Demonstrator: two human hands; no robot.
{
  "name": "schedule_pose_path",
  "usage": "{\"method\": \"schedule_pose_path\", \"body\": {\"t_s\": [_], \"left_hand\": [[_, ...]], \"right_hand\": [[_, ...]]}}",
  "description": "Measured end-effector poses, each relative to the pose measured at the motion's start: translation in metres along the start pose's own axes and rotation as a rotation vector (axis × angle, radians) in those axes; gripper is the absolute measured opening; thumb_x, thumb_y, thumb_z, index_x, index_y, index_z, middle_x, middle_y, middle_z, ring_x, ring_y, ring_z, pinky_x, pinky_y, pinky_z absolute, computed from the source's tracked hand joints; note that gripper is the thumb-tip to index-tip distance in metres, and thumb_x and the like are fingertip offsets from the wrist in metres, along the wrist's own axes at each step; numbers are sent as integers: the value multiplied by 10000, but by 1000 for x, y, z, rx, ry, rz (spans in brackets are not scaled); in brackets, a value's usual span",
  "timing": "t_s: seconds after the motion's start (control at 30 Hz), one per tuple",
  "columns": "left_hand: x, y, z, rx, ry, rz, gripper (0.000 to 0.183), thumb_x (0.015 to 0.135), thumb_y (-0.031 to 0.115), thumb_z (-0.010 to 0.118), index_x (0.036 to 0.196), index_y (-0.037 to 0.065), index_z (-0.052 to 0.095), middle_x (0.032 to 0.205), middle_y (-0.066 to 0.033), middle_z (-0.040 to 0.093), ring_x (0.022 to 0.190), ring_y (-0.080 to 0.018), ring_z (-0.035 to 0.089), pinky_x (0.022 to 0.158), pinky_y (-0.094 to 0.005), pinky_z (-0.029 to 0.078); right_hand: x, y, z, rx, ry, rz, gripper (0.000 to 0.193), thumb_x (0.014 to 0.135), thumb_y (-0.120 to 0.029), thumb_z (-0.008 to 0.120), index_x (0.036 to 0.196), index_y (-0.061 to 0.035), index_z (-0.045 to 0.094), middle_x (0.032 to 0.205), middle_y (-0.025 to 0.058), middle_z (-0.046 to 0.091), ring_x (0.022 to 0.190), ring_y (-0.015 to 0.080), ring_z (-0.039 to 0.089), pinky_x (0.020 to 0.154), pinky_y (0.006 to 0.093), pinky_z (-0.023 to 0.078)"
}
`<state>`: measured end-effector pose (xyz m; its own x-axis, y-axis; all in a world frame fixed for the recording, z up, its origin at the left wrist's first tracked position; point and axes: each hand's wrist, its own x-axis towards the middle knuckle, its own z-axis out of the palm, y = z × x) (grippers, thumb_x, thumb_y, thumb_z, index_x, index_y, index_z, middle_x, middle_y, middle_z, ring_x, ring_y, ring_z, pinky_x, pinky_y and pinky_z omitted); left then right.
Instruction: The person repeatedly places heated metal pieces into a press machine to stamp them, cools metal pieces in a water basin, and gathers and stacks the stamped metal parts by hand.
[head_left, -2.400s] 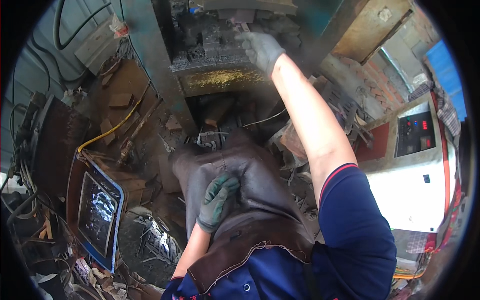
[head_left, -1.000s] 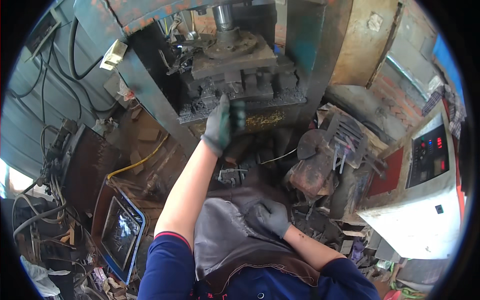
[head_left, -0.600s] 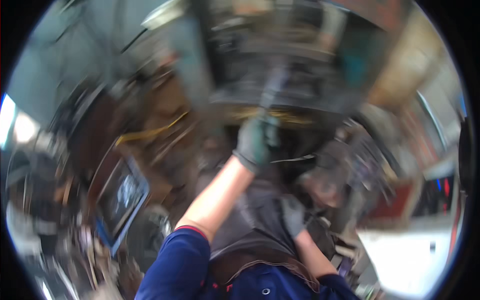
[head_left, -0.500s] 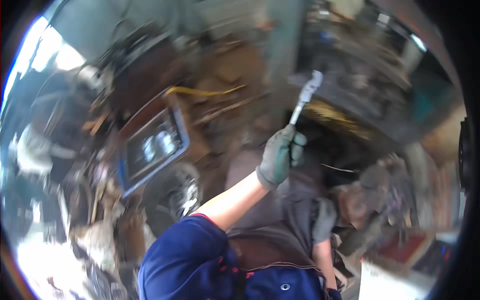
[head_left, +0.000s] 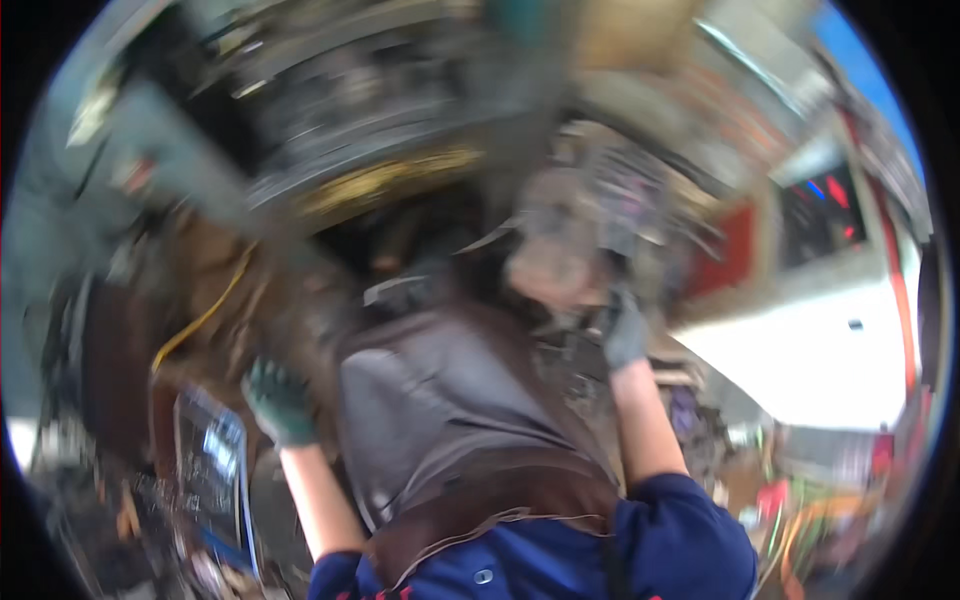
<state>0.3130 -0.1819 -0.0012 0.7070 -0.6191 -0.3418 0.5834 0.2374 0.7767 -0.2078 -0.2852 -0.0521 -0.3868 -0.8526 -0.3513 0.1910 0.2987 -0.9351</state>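
Note:
My left hand (head_left: 280,405), in a grey-green work glove, is held out at the left beside the brown apron (head_left: 440,390) over my lap. Its fingers look loosely bent and a little apart, and no tool shows in it. My right hand (head_left: 626,330), in a grey glove, reaches forward at the right, beside a pinkish-brown rounded lump (head_left: 555,255) and a pile of greyish parts (head_left: 630,190). Blur smears its fingers, so whether it grips anything cannot be made out.
Ahead is a dark bench or machine with a yellow bristly strip (head_left: 390,185) along its lower edge. A blue-framed panel (head_left: 215,470) and a yellow strap (head_left: 205,315) lie left. A white cabinet-like box (head_left: 800,350) stands right, above orange cords (head_left: 800,530).
My view has swung to the right. My left hand, which held up a silvery wrench-like tool, is lower at the left without it in sight. My right hand has reached forward from beside my lap.

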Motion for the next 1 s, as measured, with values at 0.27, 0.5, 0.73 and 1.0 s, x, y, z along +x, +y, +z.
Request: {"method": "schedule_pose_path", "body": {"t_s": [0.27,0.5,0.73,1.0], "left_hand": [[-57,-73,96,198,-517,-172,524,971,451,464,1305,47,445,862,-25,510,695,-107,472,608,-225,388],[-77,-98,75,356,-384,-29,426,1007,334,431,1294,24,488,916,-75,635,743,-131,598,654,-224,461],[-66,-106,65,413,-537,4,422,1017,314,415,1321,23,444,1014,-110,644,851,-172,638,764,-288,513],[-73,-104,62,328,-533,4,381,1013,214,439,1339,19,432,1054,-107,631,891,-176,628,828,-309,509]], "right_hand": [[46,-61,-16,187,24,-8,310,968,-347,529,932,-61,642,638,-20,541,489,73,437,433,225,320],[-22,-79,-2,142,-87,-90,186,923,-166,579,966,3,645,776,34,586,645,90,525,537,224,397],[-41,-194,175,-76,-595,-320,179,877,-209,607,839,-36,629,566,-33,458,425,55,360,402,209,227],[6,-221,333,-36,-672,-128,168,876,-208,608,929,-60,665,638,-28,512,505,60,418,449,207,317]]}}
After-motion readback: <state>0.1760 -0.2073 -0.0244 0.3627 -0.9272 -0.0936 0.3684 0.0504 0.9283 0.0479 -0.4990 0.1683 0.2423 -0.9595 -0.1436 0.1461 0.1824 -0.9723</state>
